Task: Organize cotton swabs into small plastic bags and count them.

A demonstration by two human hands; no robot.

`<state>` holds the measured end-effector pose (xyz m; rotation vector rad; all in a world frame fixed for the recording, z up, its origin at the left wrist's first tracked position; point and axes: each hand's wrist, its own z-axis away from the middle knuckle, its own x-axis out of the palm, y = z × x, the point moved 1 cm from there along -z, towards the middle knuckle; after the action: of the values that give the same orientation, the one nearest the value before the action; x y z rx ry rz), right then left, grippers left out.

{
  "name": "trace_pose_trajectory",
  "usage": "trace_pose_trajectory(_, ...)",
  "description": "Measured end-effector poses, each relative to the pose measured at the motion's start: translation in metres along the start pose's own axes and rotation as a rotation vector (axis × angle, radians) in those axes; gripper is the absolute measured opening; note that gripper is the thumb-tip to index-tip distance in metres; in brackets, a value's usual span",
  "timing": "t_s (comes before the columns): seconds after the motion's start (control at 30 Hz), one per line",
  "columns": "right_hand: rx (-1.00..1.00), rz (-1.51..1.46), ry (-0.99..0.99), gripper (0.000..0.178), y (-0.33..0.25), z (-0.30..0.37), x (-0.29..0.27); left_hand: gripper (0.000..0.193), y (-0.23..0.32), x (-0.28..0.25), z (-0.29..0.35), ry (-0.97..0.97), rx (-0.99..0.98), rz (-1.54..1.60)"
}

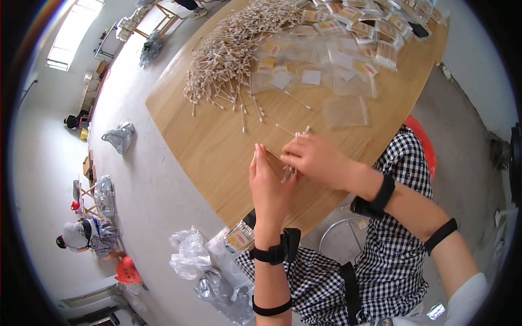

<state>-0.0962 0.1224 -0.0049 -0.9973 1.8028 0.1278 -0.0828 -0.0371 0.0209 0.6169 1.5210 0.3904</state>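
Note:
Above the near part of the wooden table [201, 157], my left hand [267, 187] is closed around a small bunch of cotton swabs [288, 173]; their white tips show between its fingers and my right hand. My right hand [321, 158] is just to the right, fingers bent and pinched on cotton swabs whose tips stick out past the fingertips. How many each hand holds is hidden. A large loose heap of cotton swabs [231, 49] lies beyond my hands, with several strays at its near edge. A flat clear zip bag [346, 112] lies on the table beyond my right hand.
Clear bags with white and yellow cards [311, 77] lie mid-table. Filled swab packs [386, 51] are piled at the far right, beside a dark phone-like object [420, 30]. Another pack [239, 237] is near my left wrist. Plastic bags [190, 252] lie on the floor; a person [87, 236] is at far left.

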Motion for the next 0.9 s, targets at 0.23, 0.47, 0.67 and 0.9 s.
trace_pose_trajectory(0.23,0.151,-0.096,0.053,0.039,-0.009,0.019,-0.014,0.095,0.017,0.011,0.022,-0.124,0.119,0.211)
trace_pose_trajectory(0.47,0.246,-0.156,0.054,0.046,0.015,0.019,-0.020,0.072,0.021,0.014,0.041,0.049,-0.001,0.134)
trace_pose_trajectory(0.67,0.063,-0.220,-0.152,0.036,0.010,0.016,-0.018,0.040,0.020,0.011,0.041,0.144,0.018,0.079)
trace_pose_trajectory(0.9,0.069,-0.133,-0.049,0.018,0.017,0.017,-0.018,0.019,0.009,0.000,0.049,0.172,0.039,-0.049)
